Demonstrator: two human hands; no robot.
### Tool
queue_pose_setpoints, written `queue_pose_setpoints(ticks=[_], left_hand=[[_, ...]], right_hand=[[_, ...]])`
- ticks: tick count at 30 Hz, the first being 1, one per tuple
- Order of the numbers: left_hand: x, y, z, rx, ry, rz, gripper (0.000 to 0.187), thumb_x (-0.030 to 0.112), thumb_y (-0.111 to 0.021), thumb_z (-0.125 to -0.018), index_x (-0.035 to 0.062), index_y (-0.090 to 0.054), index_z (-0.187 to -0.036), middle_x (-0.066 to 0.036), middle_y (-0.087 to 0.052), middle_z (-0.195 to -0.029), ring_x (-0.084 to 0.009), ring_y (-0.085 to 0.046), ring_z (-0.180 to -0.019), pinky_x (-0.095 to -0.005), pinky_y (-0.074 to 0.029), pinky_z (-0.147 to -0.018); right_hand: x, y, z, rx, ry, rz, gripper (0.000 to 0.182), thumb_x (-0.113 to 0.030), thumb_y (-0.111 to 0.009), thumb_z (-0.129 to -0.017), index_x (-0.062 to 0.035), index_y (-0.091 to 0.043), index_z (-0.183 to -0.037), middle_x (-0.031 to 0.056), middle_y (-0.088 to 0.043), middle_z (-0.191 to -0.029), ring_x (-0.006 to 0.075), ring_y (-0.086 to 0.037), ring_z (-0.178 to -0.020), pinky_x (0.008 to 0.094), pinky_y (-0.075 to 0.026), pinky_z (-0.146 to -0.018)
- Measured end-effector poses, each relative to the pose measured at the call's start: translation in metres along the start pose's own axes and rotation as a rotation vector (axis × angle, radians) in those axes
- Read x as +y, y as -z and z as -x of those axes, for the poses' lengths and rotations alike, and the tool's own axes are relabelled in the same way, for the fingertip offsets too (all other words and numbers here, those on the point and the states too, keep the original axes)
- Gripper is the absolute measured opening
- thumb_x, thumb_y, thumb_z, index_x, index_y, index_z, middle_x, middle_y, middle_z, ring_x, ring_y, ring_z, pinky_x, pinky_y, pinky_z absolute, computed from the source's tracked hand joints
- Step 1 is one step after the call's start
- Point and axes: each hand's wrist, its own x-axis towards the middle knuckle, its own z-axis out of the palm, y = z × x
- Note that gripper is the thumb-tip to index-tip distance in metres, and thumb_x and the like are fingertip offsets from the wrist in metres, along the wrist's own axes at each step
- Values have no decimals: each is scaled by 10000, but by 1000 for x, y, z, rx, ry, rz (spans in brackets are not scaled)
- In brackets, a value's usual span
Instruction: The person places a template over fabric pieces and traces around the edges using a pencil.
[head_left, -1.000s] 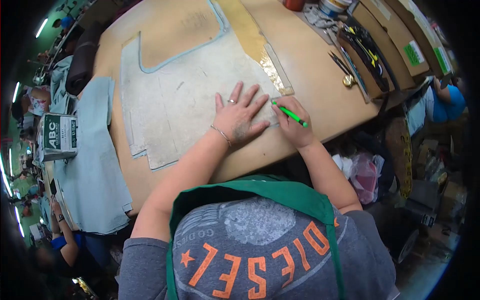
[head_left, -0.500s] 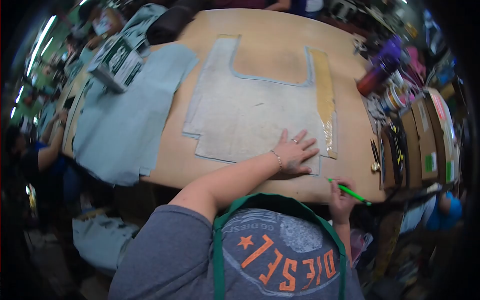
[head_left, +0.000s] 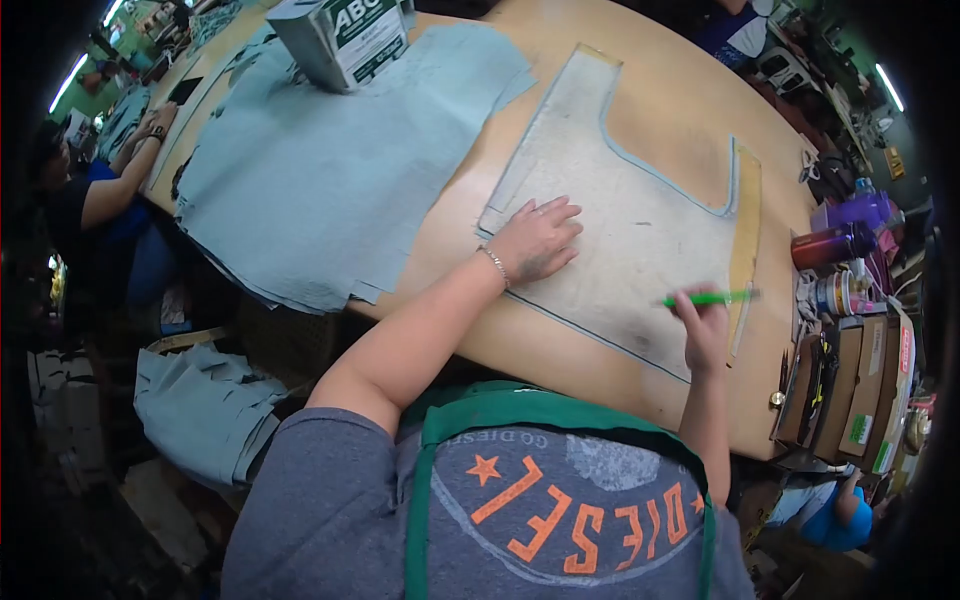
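A large pale pattern piece (head_left: 610, 270) with a U-shaped cut-out at its far side lies on the table, thin blue edging showing along its border. Yellow tape (head_left: 745, 215) runs down its right side. My left hand (head_left: 540, 240) rests flat near the pattern's left edge, fingers stretched out over the surface. In my right hand (head_left: 705, 325), thumb and fingers pinch a green pen (head_left: 715, 298), held sideways above the lower right part of the pattern. The pen's tip points left.
Left of the pattern lies a stack of light blue fabric (head_left: 320, 190) with a metal can (head_left: 345, 45) on it. A purple-red bottle (head_left: 832, 245) and cardboard boxes (head_left: 855, 385) line the table's right side. Another person (head_left: 110, 200) sits at the far left. More fabric (head_left: 205, 410) hangs below.
My left hand has moved from the pattern's lower right corner to its left edge. My right hand has come up from the table's front edge over the pattern with the pen. The view has turned.
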Motion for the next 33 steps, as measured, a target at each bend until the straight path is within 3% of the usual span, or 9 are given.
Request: queue_pose_setpoints(ticks=[4, 8, 11, 14, 22, 24, 27, 33], left_hand=[[-16, -7, -7, -45, 47, -149, 490, 407, -464, -837, 130, -400, -1236, -90, -291, -1358, -288, -202, -1293, -519, -204, -1011], [-18, -6, -7, -166, 126, -142, 608, 527, -365, -838, 165, -298, -1322, -108, -214, -1401, -296, -147, -1308, -507, -130, -1036], [-21, -5, -7, -222, 130, -29, 622, 522, -378, -834, 136, -305, -1316, -129, -249, -1383, -319, -177, -1290, -497, -150, -1028], [-23, -6, -7, -190, 113, -81, 623, 516, -389, -828, 109, -336, -1296, -132, -286, -1364, -324, -203, -1276, -492, -161, -1020], [-24, -14, -7, -88, 122, -55, 613, 506, -450, -778, 115, -416, -1249, -132, -339, -1317, -306, -227, -1259, -478, -159, -1018], [-22, -12, -8, -28, 155, -7, 599, 492, -481, -770, 148, -413, -1255, -89, -340, -1316, -268, -228, -1262, -522, -171, -1004], [-20, -11, -9, -47, 193, 5, 603, 492, -506, -765, 184, -398, -1272, -24, -305, -1356, -226, -184, -1292, -564, -182, -990], [-18, -7, -10, -31, 193, -11, 600, 503, -495, -774, 216, -383, -1288, 8, -243, -1401, -214, -147, -1311, -560, -197, -982]], right_hand=[[-24, -90, -95, -300, 16, -13, 181, -143, -632, -774, -14, -516, -825, 43, -554, -726, 113, -524, -664, 239, -420, -600], [-43, -188, -145, -551, 7, 282, 224, -184, -652, -761, -13, -539, -852, 54, -582, -721, 114, -545, -651, 254, -437, -557], [-31, -220, -165, -673, -152, 364, 177, -157, -637, -787, -34, -526, -851, 21, -551, -724, 90, -521, -662, 229, -421, -571], [-34, -228, -162, -745, -104, 465, 168, -155, -641, -787, -47, -523, -842, 7, -548, -699, 80, -515, -634, 222, -419, -555], [-25, -219, -176, -714, -56, 474, 167, -155, -635, -793, -52, -508, -830, -1, -539, -675, 67, -491, -597, 212, -392, -508], [-30, -211, -193, -669, -110, 504, 168, -156, -633, -796, -52, -507, -835, 0, -540, -679, 69, -489, -596, 208, -388, -508], [-25, -200, -231, -613, -108, 439, 172, -158, -633, -795, -60, -505, -858, 1, -548, -691, 73, -495, -608, 204, -389, -515], [-7, -176, -331, -527, -24, 371, 168, -156, -616, -807, -75, -502, -901, 17, -572, -754, 83, -527, -659, 214, -417, -569]])
